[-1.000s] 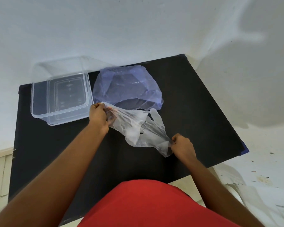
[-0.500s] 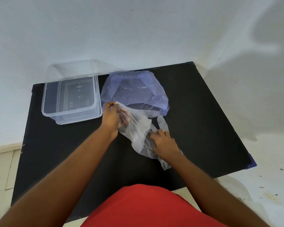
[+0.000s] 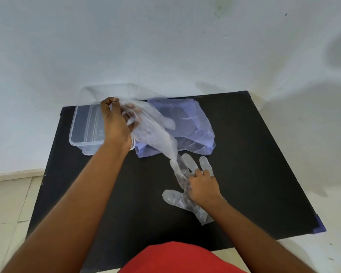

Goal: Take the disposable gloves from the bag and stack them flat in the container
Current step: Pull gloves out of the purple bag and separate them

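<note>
My left hand (image 3: 114,123) is raised over the clear plastic container (image 3: 81,133) and grips the cuff of a clear disposable glove (image 3: 156,136), which hangs stretched down to the right. My right hand (image 3: 203,186) presses flat on a second clear glove (image 3: 177,200) lying on the black table, its fingers spread beyond my fingertips. The lifted glove's lower end touches the flat one near my right hand. A crumpled bluish plastic bag (image 3: 193,125) lies behind the gloves, to the right of the container.
The black table (image 3: 264,174) stands against a white wall, its right corner near a tiled floor. The container sits at the table's far left edge. My red shirt (image 3: 181,259) fills the bottom of the view.
My left hand has lifted its glove up and left, over the container. My right hand stayed pressed on the other glove, which now lies flat and spread out.
</note>
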